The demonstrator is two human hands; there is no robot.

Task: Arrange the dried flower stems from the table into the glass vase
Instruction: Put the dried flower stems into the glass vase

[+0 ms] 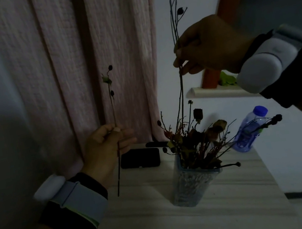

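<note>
On the table (163,213) sits the glass vase (193,184), already w/ many dried stems; right hand (207,45) pinches a tall twig (181,89) above it, tip down among the bunch; left hand (104,148) is closed round a short stem (113,109), off to the side. Best to slide the twig straight down, slow; room's v. dark, so vase mouth & twig's end are hard to see.

No readable text anywhere; label on the clear plastic bottle with the blue cap (249,130), below the right hand (208,45), too dim and blurred to make out.
</note>
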